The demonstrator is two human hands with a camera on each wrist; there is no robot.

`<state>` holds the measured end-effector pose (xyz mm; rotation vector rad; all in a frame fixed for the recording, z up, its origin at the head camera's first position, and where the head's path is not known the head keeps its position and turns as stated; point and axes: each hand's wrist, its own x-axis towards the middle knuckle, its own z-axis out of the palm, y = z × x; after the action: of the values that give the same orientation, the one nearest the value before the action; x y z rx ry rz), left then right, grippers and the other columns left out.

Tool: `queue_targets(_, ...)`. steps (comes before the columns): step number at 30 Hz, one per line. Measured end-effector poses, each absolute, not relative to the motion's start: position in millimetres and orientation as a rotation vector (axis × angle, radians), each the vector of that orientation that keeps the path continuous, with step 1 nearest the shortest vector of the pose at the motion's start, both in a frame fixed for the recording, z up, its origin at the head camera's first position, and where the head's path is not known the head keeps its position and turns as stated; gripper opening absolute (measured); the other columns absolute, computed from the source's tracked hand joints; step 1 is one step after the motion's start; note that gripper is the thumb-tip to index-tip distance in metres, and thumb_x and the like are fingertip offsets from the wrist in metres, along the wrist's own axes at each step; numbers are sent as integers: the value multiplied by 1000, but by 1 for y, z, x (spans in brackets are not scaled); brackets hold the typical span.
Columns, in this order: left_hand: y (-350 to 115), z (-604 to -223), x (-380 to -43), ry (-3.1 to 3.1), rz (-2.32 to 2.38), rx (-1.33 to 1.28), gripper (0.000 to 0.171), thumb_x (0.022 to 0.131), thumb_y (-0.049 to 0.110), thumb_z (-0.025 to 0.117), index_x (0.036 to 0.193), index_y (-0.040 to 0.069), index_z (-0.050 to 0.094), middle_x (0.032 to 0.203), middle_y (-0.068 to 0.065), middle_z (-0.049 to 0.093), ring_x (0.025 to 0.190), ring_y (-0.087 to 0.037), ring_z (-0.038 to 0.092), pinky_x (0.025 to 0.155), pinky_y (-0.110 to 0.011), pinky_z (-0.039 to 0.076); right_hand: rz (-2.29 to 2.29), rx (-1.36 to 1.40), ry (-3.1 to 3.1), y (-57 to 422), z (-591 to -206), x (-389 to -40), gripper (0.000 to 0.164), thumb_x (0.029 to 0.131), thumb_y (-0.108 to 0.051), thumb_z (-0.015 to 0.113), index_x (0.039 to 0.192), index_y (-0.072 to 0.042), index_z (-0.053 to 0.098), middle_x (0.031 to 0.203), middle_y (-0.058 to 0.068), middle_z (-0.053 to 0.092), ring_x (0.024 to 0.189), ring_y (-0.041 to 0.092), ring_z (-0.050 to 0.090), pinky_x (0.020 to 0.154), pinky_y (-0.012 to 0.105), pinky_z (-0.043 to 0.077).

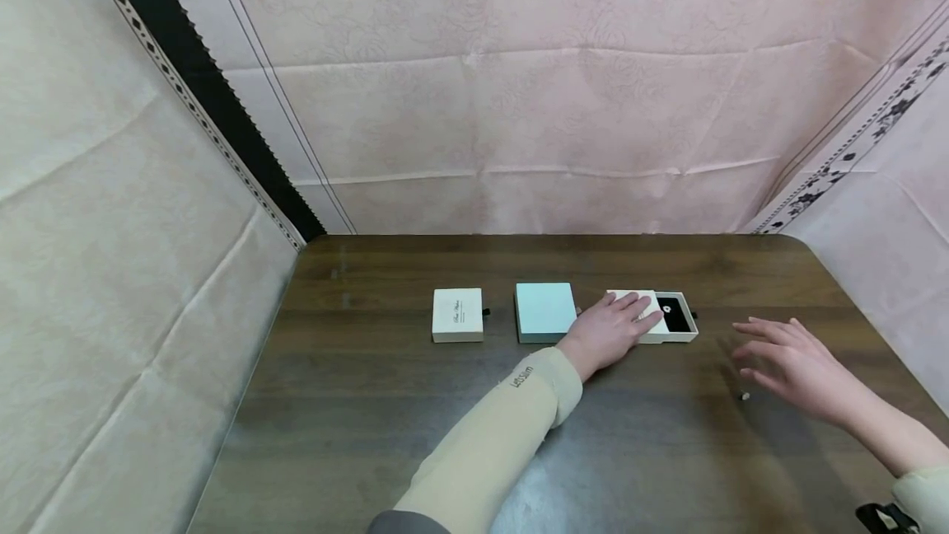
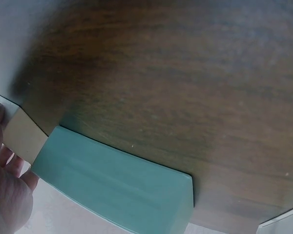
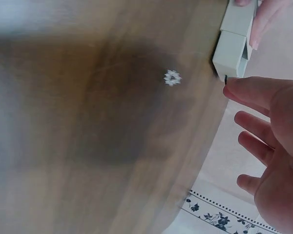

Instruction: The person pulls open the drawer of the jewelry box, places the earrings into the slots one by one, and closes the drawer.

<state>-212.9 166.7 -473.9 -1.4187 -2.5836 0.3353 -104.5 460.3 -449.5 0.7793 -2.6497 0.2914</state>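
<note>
My left hand [image 1: 608,332] holds a white drawer-style jewelry box [image 1: 652,335], thumb on the near side and fingers across the top and far side. The box's drawer [image 1: 682,336] is slid partly out to the right, showing a black lining [image 1: 675,316] with a small silvery piece [image 1: 666,309] on it. My right hand [image 1: 797,365] hovers right of the drawer, fingers apart, holding nothing. Below its fingertips a small silvery ornament [image 3: 172,78], jagged like a snowflake, lies on the table. A black pull tab [image 3: 225,79] sticks out of the drawer's end.
Just left of my left hand stands a light teal box [image 1: 544,311]. Farther left is a closed white box [image 1: 457,316] with printed text and a black tab. The brown wooden table [image 1: 356,402] meets pale cloth hangings [image 1: 519,122] at its back and sides.
</note>
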Motion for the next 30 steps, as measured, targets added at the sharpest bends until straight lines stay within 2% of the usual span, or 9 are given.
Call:
queue_targets(3, 167, -474, -213, -2579, 336, -1413, 51, 119, 33, 39, 169, 36, 34, 173, 7, 36, 159, -12, 33, 126, -33, 34, 296, 799, -2640, 462, -455, -99, 53, 104, -61, 56, 96, -14, 78, 126, 25, 69, 132, 25, 54, 123, 74, 21)
queue_targets(5, 167, -473, -213, -2580, 333, -1413, 51, 118, 34, 40, 169, 36, 34, 172, 7, 37, 159, -11, 33, 126, -33, 34, 286, 803, -2643, 462, -459, -95, 60, 105, -66, 48, 96, -14, 78, 125, 24, 69, 122, 35, 55, 123, 74, 21)
queue_targets(7, 167, -473, -213, -2582, 333, -1415, 51, 118, 34, 40, 169, 36, 34, 173, 7, 36, 159, -12, 34, 126, -33, 35, 279, 801, -2647, 463, -462, -92, 65, 104, -69, 43, 96, -15, 78, 125, 24, 69, 124, 33, 55, 124, 73, 21)
queue_targets(10, 167, -473, -213, -2588, 326, -1422, 51, 118, 34, 41, 169, 36, 34, 173, 6, 36, 158, -12, 34, 126, -33, 35, 279, 802, -2643, 464, -466, -88, 67, 103, -70, 41, 96, -14, 78, 125, 24, 69, 134, 22, 53, 124, 72, 20)
queue_targets(13, 167, -473, -213, -2591, 324, -1425, 52, 118, 34, 42, 169, 35, 34, 173, 6, 36, 159, -12, 33, 126, -33, 35, 297, 799, -2633, 465, -470, -86, 68, 103, -70, 40, 95, -14, 78, 124, 24, 70, 149, 1, 37, 125, 71, 19)
queue_targets(18, 167, -473, -213, -2606, 321, -1426, 53, 118, 35, 43, 169, 36, 33, 173, 6, 35, 159, -12, 32, 126, -33, 34, 327, 812, -2602, 465, -478, -82, 64, 104, -68, 40, 91, -17, 75, 120, 23, 71, 148, -15, 15, 127, 67, 19)
queue_targets(22, 166, -472, -212, -2620, 315, -1427, 52, 118, 34, 42, 169, 36, 32, 173, 7, 35, 159, -12, 32, 126, -33, 33, 317, 810, -2574, 466, -484, -81, 60, 105, -65, 38, 87, -20, 72, 118, 21, 73, 146, -4, 37, 128, 63, 21)
queue_targets(25, 166, -471, -212, -2619, 313, -1426, 52, 118, 34, 41, 169, 36, 33, 173, 7, 35, 159, -12, 32, 126, -33, 34, 296, 801, -2560, 467, -486, -82, 58, 106, -64, 38, 85, -21, 71, 117, 19, 74, 132, 12, 53, 129, 59, 22)
queue_targets(30, 167, -472, -213, -2613, 317, -1426, 53, 118, 34, 42, 169, 36, 32, 173, 7, 35, 159, -12, 32, 127, -33, 33, 268, 795, -2546, 468, -489, -83, 58, 107, -64, 37, 81, -23, 68, 114, 17, 74, 118, 30, 59, 130, 54, 21)
